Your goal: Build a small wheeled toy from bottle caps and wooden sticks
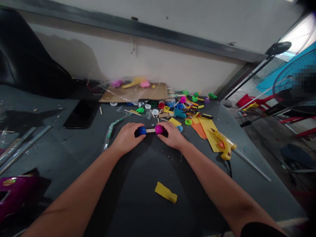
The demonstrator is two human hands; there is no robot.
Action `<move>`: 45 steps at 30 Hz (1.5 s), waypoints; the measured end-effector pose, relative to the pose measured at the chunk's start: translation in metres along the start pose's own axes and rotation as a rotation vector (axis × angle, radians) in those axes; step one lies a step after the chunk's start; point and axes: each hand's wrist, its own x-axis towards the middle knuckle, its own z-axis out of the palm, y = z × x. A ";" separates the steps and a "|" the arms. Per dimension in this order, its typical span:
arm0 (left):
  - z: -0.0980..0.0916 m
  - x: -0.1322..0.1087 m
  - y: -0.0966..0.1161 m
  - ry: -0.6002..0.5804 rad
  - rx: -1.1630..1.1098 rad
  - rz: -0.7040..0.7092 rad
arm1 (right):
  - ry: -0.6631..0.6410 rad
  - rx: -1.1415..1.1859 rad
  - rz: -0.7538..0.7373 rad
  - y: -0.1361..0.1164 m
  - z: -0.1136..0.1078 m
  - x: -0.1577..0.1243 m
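Note:
My left hand is closed around a blue bottle cap. My right hand is closed around a magenta bottle cap. A thin wooden stick runs between the two caps and joins them. Both hands rest low on the dark grey table, near its middle. A scrap of yellow paper lies on the table closer to me, between my forearms.
A yellow glue gun lies on yellow and orange paper sheets to the right. Several coloured caps and sticks are scattered behind my hands, before a cardboard sheet. A black phone lies far left; metal strips beyond it.

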 end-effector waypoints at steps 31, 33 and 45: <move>0.007 0.003 -0.004 -0.074 -0.001 0.039 | -0.033 0.044 0.102 0.006 -0.006 0.000; 0.007 0.003 -0.004 -0.079 0.006 0.033 | -0.034 0.043 0.100 0.006 -0.006 0.000; 0.003 0.005 -0.002 -0.118 0.075 0.084 | -0.003 0.039 0.058 0.008 -0.003 -0.001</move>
